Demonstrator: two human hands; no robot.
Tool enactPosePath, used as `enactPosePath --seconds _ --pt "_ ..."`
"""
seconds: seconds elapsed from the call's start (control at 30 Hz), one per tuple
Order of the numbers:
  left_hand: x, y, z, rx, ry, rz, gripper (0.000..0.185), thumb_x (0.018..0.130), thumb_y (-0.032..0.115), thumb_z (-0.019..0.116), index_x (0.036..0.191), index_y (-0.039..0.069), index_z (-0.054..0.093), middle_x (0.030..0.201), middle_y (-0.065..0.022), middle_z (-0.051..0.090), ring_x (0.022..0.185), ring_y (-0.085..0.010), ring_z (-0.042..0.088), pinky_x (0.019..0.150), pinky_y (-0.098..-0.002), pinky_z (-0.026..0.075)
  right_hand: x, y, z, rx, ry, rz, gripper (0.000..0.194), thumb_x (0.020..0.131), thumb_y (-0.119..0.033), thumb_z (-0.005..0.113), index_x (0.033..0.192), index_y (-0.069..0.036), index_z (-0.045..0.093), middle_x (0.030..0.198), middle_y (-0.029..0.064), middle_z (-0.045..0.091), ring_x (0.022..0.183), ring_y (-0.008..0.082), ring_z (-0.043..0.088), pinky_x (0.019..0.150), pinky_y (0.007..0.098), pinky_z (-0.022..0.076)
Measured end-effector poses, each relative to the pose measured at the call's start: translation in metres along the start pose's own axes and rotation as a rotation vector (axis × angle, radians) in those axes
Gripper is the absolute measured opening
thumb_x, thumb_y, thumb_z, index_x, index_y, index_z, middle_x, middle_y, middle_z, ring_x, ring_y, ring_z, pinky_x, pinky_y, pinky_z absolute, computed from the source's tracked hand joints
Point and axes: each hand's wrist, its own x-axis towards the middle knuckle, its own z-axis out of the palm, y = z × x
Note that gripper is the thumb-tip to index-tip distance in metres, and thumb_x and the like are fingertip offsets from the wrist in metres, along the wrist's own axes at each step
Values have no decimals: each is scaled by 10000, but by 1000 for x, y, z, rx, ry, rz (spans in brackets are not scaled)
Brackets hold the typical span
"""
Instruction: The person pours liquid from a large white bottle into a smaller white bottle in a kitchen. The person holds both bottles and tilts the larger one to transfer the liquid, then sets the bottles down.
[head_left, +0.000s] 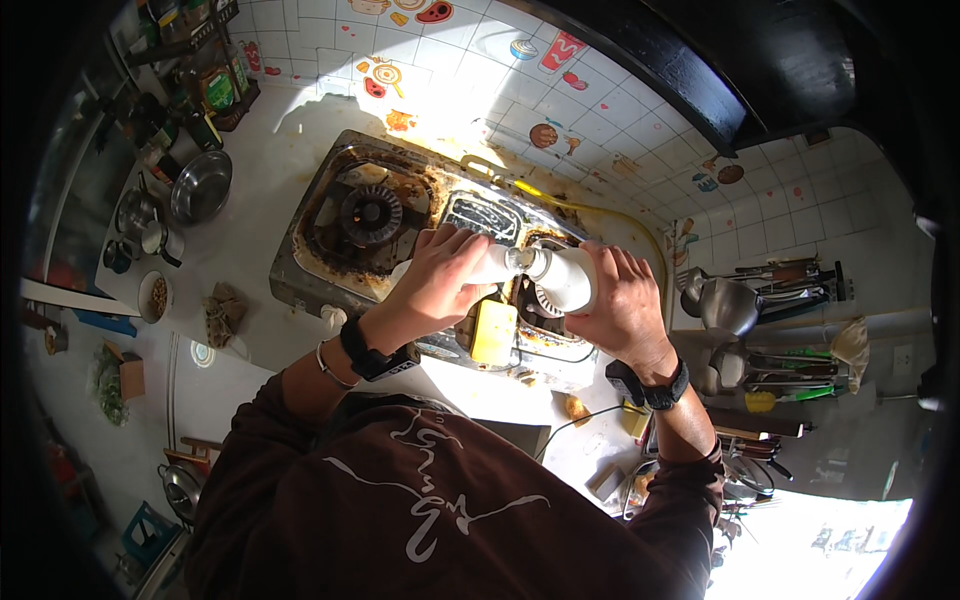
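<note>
My left hand (442, 281) grips a white plastic bottle (491, 265), which lies nearly level above the gas stove (319, 300). A second white bottle (568, 279) is in my right hand (626, 304), tilted with its neck towards the first. The two necks come together between my hands; I cannot tell whether they touch. Brown and black grime covers much of the stove top. Its left burner (373, 215) shows bare, while the right burner (547, 300) is partly hidden below the bottles. A yellow sponge (493, 332) rests at the stove's front, under my hands.
A yellow gas hose (585, 204) runs behind the stove. To the left stand a metal bowl (201, 187), small pots (161, 240) and a crumpled brown cloth (223, 315). Ladles and other utensils (739, 304) hang on the right wall. A black range hood (697, 82) juts overhead.
</note>
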Motion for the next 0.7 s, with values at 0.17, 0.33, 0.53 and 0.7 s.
enactPosePath --seconds 0.17,0.33,0.53,0.7 --pt "1 2 -1 -6 5 7 439 811 70 753 1209 53 568 1137 -125 632 1064 -323 587 982 -466 414 0 1 0 8 -10 1 847 561 -172 883 1334 -41 562 1161 173 675 1091 370 662 957 455 502" --pt "0 2 -1 10 -22 -9 443 810 69 752 1213 49 568 1147 -125 634 1064 -320 591 986 -464 413 0 1 0 2 -12 6 841 562 -172 882 1330 -42 564 1161 171 676 1093 368 663 958 454 503" --pt "1 0 1 -1 7 18 452 807 74 761 1215 46 567 1141 -119 635 1057 -314 596 985 -462 416 0 2 1 2 3 -2 841 560 -172 883 1328 -42 565 1157 169 677 1092 367 664 957 453 503" --pt "1 1 1 7 15 23 461 808 80 766 1223 45 570 1136 -117 638 1047 -310 601 984 -457 418 0 2 0 -6 -3 1 842 561 -168 885 1329 -41 563 1158 169 677 1090 367 664 954 451 505"
